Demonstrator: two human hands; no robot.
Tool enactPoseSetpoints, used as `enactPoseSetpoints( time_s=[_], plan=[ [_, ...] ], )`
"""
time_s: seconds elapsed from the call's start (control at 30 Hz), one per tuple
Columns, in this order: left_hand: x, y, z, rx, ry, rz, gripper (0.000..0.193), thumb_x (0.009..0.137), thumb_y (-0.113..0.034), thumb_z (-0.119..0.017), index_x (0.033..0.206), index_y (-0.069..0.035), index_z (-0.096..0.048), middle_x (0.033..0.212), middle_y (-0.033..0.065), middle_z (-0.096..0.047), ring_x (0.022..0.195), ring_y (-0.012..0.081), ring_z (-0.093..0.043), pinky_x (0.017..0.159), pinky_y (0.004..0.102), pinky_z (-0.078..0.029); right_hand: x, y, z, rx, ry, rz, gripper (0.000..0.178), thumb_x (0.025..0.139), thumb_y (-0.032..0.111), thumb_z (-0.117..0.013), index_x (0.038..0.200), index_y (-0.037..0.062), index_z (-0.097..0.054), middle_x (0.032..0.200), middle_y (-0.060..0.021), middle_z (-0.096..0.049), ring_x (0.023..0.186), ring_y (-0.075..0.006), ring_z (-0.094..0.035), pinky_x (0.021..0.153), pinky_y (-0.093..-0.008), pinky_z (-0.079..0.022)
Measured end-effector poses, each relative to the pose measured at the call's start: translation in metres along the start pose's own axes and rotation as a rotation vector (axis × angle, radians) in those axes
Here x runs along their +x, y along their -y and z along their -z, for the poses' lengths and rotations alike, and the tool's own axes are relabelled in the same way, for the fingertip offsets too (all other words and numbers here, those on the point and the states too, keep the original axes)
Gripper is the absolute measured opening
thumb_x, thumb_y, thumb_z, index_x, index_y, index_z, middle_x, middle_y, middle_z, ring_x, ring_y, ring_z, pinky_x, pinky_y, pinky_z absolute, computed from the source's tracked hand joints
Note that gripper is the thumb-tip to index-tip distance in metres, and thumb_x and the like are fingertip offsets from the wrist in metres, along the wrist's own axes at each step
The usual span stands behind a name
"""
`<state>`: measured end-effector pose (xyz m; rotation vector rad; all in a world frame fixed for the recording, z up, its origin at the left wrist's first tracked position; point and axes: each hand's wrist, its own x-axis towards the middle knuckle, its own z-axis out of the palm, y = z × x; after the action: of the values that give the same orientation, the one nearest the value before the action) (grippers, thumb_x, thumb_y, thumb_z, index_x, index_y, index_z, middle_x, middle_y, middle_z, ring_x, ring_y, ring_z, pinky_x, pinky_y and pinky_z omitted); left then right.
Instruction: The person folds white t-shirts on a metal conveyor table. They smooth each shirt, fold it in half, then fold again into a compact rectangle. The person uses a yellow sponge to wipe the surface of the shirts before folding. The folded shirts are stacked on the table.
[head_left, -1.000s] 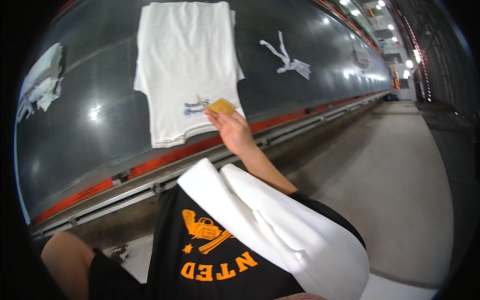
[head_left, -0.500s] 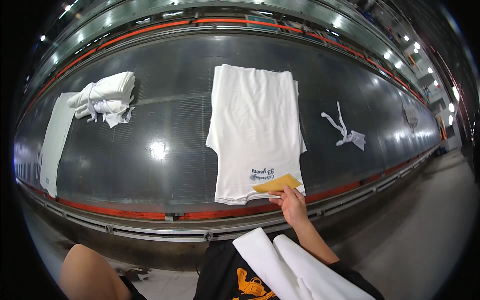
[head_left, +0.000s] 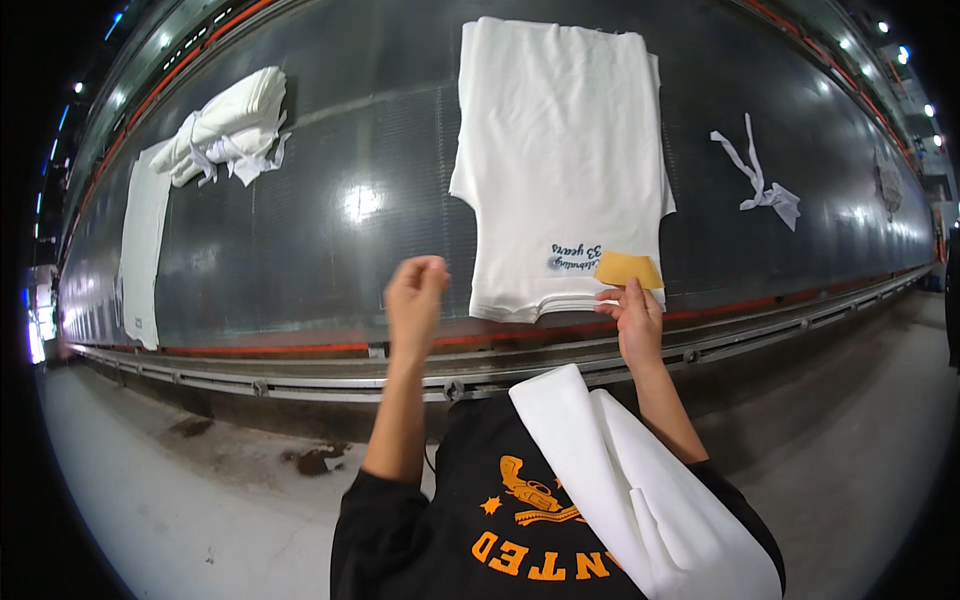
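In my right hand [head_left: 638, 322] is a flat yellow card [head_left: 629, 269], pinched by its near edge. The card lies over the lower right of a stack of white shirt panels [head_left: 565, 150], covering part of the dark print there. My left hand [head_left: 414, 288] is raised left of the stack, apart from it, with curled fingers; whether it holds anything cannot be made out. The panels lie flat on the dark table [head_left: 320, 260], their cut neckline edge towards me. Folded white cloth [head_left: 600, 480] drapes across my chest on the right side.
At the left lie a tied bundle of white fabric [head_left: 225, 125] and a long white panel [head_left: 145, 250]. A knotted white cloth strip [head_left: 770, 192] rests right of the stack. Farther right sits a greyish patch [head_left: 888, 180]. A metal rail [head_left: 320, 383] runs along the near edge.
My left hand has come up beside the stack from the lower left. My right hand still holds the yellow card, now tilted differently. The view has shifted, so the table appears higher.
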<state>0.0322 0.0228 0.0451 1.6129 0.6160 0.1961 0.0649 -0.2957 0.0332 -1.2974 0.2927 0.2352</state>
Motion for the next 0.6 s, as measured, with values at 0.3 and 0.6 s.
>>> enactPoseSetpoints(
  time_s=[0.3, 0.6],
  plan=[
    [0.008, 0.096, -0.051, 0.44, 0.026, 0.186, 0.026, 0.088, -0.024, -0.075, 0.091, 0.001, -0.071, 0.079, 0.0053, -0.07, 0.07, 0.0122, -0.062, 0.069, 0.0273, -0.051, 0.017, -0.026, -0.031, -0.084, 0.091, -0.128, 0.042, 0.106, 0.033, -0.049, 0.099, -0.0053, -0.063, 0.085, -0.0123, -0.068, 0.076, -0.0162, -0.066, 0.07, -0.0281, -0.056],
    [0.004, 0.094, -0.051, 0.298, 0.019, 0.213, 0.022, 0.087, -0.021, -0.076, 0.087, 0.0, -0.069, 0.076, 0.0051, -0.069, 0.069, 0.0119, -0.061, 0.069, 0.028, -0.051, 0.028, -0.031, -0.044, -0.228, 0.179, -0.21, 0.04, 0.107, 0.03, -0.048, 0.099, -0.0054, -0.064, 0.089, -0.0125, -0.068, 0.079, -0.0153, -0.065, 0.074, -0.027, -0.052]
  ],
)
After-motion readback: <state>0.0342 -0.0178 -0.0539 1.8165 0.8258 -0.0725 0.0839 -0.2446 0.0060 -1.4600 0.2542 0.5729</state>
